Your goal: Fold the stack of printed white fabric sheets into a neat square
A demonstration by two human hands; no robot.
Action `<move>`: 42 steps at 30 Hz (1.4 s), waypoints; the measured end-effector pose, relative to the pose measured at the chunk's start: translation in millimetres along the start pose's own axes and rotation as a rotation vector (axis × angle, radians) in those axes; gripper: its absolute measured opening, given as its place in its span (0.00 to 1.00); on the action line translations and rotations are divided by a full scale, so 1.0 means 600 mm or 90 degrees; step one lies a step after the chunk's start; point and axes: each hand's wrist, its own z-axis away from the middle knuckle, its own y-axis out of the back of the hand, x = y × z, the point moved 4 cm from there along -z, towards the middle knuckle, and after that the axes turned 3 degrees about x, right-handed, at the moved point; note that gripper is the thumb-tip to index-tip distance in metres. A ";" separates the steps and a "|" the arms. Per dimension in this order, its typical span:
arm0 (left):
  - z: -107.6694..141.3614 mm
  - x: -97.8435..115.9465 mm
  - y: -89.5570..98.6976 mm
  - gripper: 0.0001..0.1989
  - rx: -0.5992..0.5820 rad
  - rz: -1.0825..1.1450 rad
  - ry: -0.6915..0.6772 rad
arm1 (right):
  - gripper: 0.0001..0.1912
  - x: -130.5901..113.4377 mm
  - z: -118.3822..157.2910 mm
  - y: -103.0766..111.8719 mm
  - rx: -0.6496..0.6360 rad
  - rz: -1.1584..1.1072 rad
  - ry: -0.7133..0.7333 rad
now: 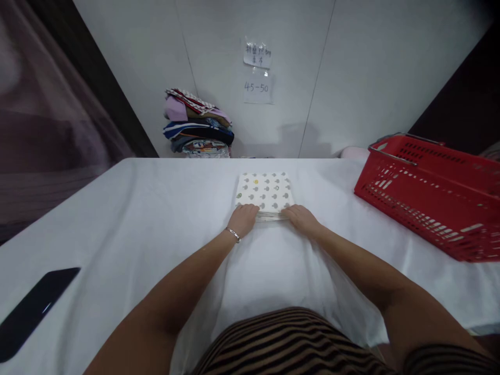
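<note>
A folded white cloth (265,190) with a grey tree-like print and a few yellow and green marks lies flat on the white-covered table. Its layered fold edge faces me. My left hand (245,217) grips the near left corner, fingers on top and thumb hidden. At the near right corner, my right hand (302,219) holds the cloth the same way. A silver bracelet (233,234) circles my left wrist.
To the right stands a red plastic basket (422,198) with a metal handle. A black phone-like slab (37,310) lies at the table's left. Beyond the far edge is a pile of folded fabrics (197,125) against the wall, near paper notes (258,87) taped up.
</note>
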 end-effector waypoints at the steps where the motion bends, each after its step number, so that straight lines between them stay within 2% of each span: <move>1: 0.002 0.000 -0.001 0.12 0.000 -0.006 -0.013 | 0.16 0.000 0.000 -0.001 0.003 0.000 -0.001; 11: 0.017 -0.003 -0.010 0.13 0.003 0.010 -0.087 | 0.16 -0.015 -0.001 0.006 -0.029 -0.004 -0.016; 17: 0.028 -0.011 -0.009 0.12 0.033 0.105 -0.078 | 0.13 -0.011 -0.002 0.000 -0.039 0.014 -0.027; 25: 0.007 -0.014 0.001 0.09 -0.033 0.120 -0.035 | 0.13 -0.005 -0.003 -0.001 -0.054 0.016 -0.008; 33: 0.004 -0.023 -0.005 0.10 -0.001 0.179 -0.009 | 0.12 -0.004 -0.010 -0.001 -0.051 0.026 -0.032; 42: 0.007 -0.018 0.000 0.09 -0.008 0.137 -0.050 | 0.15 0.007 -0.013 -0.004 -0.074 0.020 -0.001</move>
